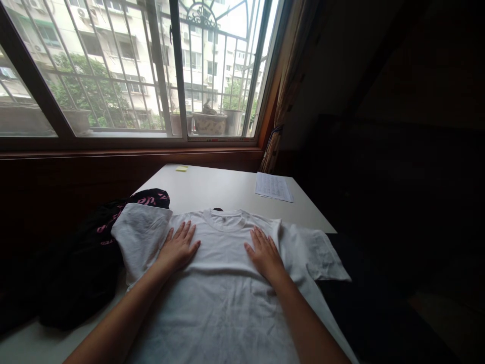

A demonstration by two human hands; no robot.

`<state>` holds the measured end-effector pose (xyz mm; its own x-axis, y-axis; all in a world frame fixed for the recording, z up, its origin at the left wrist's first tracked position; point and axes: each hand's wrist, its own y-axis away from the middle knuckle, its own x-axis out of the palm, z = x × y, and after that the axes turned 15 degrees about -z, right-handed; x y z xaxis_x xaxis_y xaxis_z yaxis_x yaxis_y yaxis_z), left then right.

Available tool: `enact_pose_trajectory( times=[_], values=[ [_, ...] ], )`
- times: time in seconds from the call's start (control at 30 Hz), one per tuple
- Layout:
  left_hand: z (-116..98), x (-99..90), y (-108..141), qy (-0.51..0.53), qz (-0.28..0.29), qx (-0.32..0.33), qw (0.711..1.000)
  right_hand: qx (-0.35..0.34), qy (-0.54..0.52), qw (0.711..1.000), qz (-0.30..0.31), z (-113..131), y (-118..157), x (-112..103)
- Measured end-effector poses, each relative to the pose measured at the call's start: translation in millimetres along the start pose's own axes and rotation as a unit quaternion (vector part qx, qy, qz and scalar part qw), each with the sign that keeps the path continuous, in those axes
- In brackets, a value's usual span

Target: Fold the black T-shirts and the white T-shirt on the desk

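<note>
White T-shirt cut off by bottom edge; print on paper too small to read.

The shirt is matt cloth, smoother at the chest, rumpled lower down. Along the left edge of the counter, the garment is dull cloth with a flat-looking print. The counter's top is smooth, with a soft sheen toward its far edge. The note near the far left corner and the sheets near the far right are matt paper. Beyond, the sill looks like faintly glossy wood, the grille like metal.
</note>
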<state>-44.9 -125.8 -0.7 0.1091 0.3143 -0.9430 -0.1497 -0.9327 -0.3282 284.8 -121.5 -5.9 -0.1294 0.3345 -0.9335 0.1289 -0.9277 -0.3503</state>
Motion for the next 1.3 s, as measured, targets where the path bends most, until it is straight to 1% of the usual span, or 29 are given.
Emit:
enact_pose_trajectory(
  times=[0.17,0.23,0.33,0.4,0.5,0.63,0.77,0.97,1.17,1.3],
  values=[
    [0.3,-5.3,0.2,0.001,0.009,-0.004,1.0,0.009,-0.009,1.0,0.022,-1.0,-0.7,-3.5],
    [-2.6,-7.9,-5.0,0.002,0.009,-0.002,1.0,0.011,-0.014,0.999,0.027,-0.6,-6.3,-3.5],
    [-12.0,-7.3,-18.4,0.006,-0.01,0.005,1.0,-0.015,-0.027,0.999,0.029,5.3,-21.1,-0.6],
    [-19.7,-2.2,-29.9,0.011,-0.019,0.001,1.0,-0.036,-0.043,0.998,0.039,13.0,-33.9,3.4],
    [-26.4,9.8,-47.8,0.013,-0.021,-0.021,0.999,-0.041,-0.061,0.995,0.062,24.6,-54.1,11.1],
    [-21.5,22.1,-67.1,0.007,-0.028,-0.051,0.998,-0.035,-0.058,0.995,0.075,27.7,-76.3,19.5],
    [-11.4,25.5,-78.7,0.003,-0.021,-0.071,0.997,-0.023,-0.051,0.996,0.066,14.5,-91.1,25.5],
    [-4.6,27.3,-85.6,0.002,-0.014,-0.077,0.997,0.01,-0.034,0.999,0.033,-18.4,-106.5,33.5],
    [-4.0,26.6,-87.0,0.003,-0.014,-0.078,0.997,0.035,-0.01,0.999,-0.006,-51.9,-123.9,26.1],
    [-4.2,24.9,-87.4,0.005,-0.011,-0.081,0.997,0.042,0.0,0.999,-0.017,-61.7,-137.4,22.5]
  ],
)
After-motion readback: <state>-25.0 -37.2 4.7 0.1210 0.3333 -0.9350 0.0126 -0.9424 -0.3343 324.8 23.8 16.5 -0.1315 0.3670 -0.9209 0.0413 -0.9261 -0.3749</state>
